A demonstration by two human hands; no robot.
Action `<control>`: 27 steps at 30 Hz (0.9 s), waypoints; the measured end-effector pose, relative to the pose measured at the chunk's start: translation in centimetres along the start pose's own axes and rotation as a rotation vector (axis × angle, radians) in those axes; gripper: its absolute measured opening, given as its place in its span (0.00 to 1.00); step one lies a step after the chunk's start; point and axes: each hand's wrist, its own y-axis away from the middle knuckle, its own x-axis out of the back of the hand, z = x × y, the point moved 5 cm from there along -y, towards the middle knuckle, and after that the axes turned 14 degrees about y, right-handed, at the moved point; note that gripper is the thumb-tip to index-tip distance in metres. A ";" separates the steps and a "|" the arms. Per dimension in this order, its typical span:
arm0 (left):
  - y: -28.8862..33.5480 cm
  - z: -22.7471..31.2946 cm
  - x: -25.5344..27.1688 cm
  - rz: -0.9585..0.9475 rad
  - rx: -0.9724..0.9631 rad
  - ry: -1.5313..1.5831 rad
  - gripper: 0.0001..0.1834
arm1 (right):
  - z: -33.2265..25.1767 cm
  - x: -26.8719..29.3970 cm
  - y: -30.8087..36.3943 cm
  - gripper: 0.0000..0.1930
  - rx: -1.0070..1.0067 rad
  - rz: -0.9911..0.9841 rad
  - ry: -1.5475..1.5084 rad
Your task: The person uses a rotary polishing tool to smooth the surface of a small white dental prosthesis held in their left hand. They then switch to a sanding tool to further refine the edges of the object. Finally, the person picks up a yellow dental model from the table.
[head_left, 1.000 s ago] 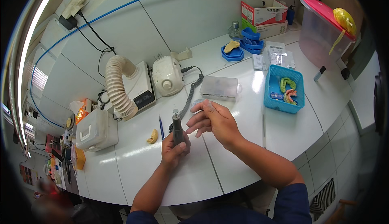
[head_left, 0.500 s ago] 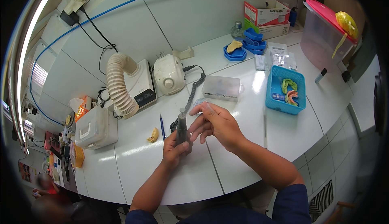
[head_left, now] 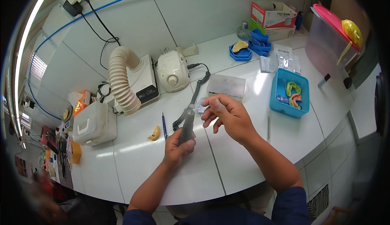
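Observation:
My left hand (head_left: 177, 148) is wrapped around a grey rotary handpiece (head_left: 187, 129), its narrow end tilted up and slightly right. My right hand (head_left: 229, 117) hovers to the right of that end, apart from it. Its fingers are bent loosely with gaps between them, and I see nothing held in them. A coiled dark cord (head_left: 196, 93) runs from the cream control unit (head_left: 172, 72) down behind the handpiece. Left of my left hand lie a blue pen (head_left: 164, 124) and a yellowish dental cast (head_left: 154, 133). A clear plastic box (head_left: 226, 86) sits beyond my right hand.
A ribbed hose (head_left: 118, 78) rises from a white machine (head_left: 147, 87) at the back. A white case (head_left: 95, 125) stands left. On the right are a blue basket (head_left: 290, 108) with dental pieces, blue moulds (head_left: 240, 55) and a pink-lidded tub (head_left: 327, 42). People sit far left.
My right hand has drawn away from the handpiece, rightward and slightly up. The handpiece now leans more to the right in my left hand. The view has shifted slightly.

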 end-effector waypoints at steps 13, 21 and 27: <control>0.3 1.8 -0.5 0.034 -0.177 -0.578 0.16 | -3.7 1.1 0.5 0.09 0.452 -0.012 0.419; 0.3 1.9 -1.0 0.009 -0.206 -0.626 0.16 | -2.2 1.5 0.3 0.08 0.229 -0.057 0.484; 0.1 1.8 -1.0 0.004 -0.197 -0.608 0.15 | -3.1 1.1 0.6 0.09 0.354 -0.008 0.540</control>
